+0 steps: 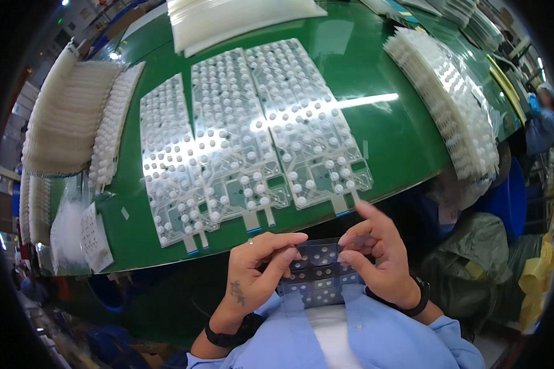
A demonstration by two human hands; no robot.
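Observation:
Both hands hold a small clear rubber-dome sheet (319, 272) close to my chest, below the table's near edge. My left hand (260, 265) pinches its left side with thumb and fingers. My right hand (377, 255) grips its right side, index finger raised. On the green table (388, 132) ahead lie three clear keyboard membrane sheets side by side: a left one (166, 166), a middle one (231, 135) and a right one (308, 123), each dotted with white rubber domes.
Stacks of white dome sheets sit at the left (68, 117) and along the right edge (449, 98). A pile of clear film (234, 21) lies at the back. A small loose sheet (95, 237) rests at the front left. Another person in blue (538, 126) stands far right.

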